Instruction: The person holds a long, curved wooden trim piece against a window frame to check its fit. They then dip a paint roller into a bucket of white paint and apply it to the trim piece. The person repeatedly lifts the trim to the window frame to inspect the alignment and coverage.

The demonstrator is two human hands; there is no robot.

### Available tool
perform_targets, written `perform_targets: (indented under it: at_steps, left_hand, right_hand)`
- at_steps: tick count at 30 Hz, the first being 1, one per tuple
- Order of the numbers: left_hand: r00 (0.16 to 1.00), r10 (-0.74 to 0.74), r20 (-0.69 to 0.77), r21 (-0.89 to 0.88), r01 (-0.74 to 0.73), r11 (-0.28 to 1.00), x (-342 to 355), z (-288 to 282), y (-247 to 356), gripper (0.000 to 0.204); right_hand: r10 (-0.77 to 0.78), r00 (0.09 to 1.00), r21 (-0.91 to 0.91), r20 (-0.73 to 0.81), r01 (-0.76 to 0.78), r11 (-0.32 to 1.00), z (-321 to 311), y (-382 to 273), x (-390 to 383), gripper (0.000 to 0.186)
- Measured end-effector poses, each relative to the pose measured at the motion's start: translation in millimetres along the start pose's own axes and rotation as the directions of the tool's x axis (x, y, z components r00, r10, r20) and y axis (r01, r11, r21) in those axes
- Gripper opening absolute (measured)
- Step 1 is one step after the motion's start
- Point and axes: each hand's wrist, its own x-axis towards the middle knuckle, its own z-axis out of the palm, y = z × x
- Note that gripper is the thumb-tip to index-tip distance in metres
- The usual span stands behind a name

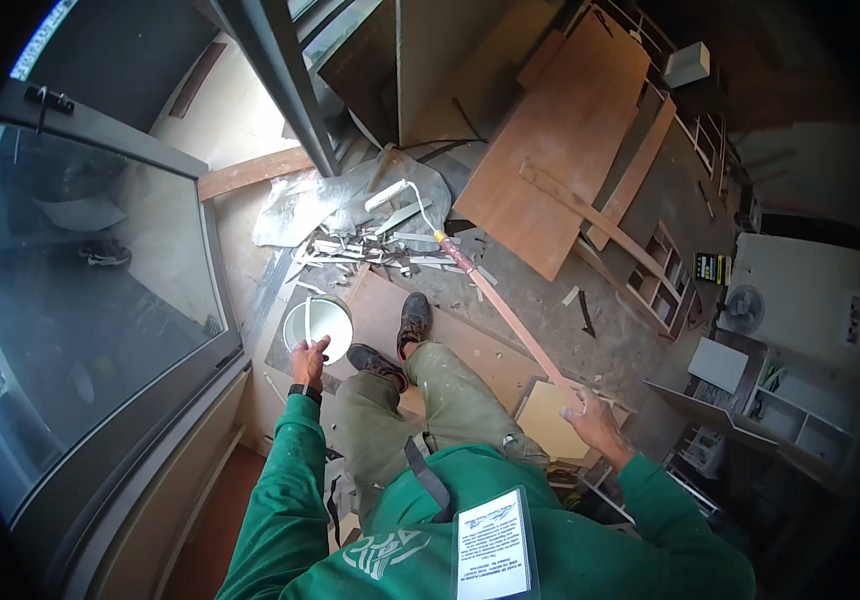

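Bucket in the left hand, long-poled roller in the right

Left hand [310, 362]: fingers curled in and pinching at the near end of a pale handle [308, 318], which runs across the mouth of a white bucket [343, 338]. Bucket sits just ahead of the hand, left of the two dark shoes [414, 318]; mouth faces up, inside pale. Cannot tell whether its base hangs free or rests on anything. Dark band [304, 391] at the wrist

Right hand [598, 425]: fingers closed round the near end of a pinkish-brown pole [515, 325]; exact finger placing too small to read. Pole slants forward and to the left, passing a dark red section and a yellow collar [440, 237], then a thin bent frame carrying a white paint roller [386, 194]. Roller lies in line with a crumpled clear sheet [285, 212]; contact cannot be told

Round about: a heap of pale strips [360, 250] on the floor between roller and shoes. Large brown panel [565, 140] tilted, right of the pole. Framed glass door [100, 270] along the left side. Yellowish board [553, 418] near the right hand, low down
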Motion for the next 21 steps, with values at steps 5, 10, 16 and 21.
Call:
perform_targets:
  at_steps: [5,10,16,21]
  left_hand:
    - [0.985,0.031,0.170,0.202,-0.066,0.977,-4,78,102,0.039]
    - [0.944,0.076,0.321,0.353,-0.194,0.915,-20,156,193,0.041]
    - [0.797,0.069,0.600,0.475,-0.424,0.771,2,237,250,0.042]
    - [0.675,0.032,0.737,0.494,-0.570,0.657,36,300,269,0.044]
  right_hand:
    - [-0.097,0.990,0.318,0.104,0.060,0.946,-24,-17,0,0.045]
    - [-0.156,0.927,0.866,0.342,-0.246,0.436,-59,-71,-14,0.029]
    - [-0.191,0.963,0.977,0.188,-0.204,-0.067,-53,-121,-5,0.018]
    - [-0.019,1.000,0.952,0.007,-0.012,-0.305,-23,-161,21,0.021]
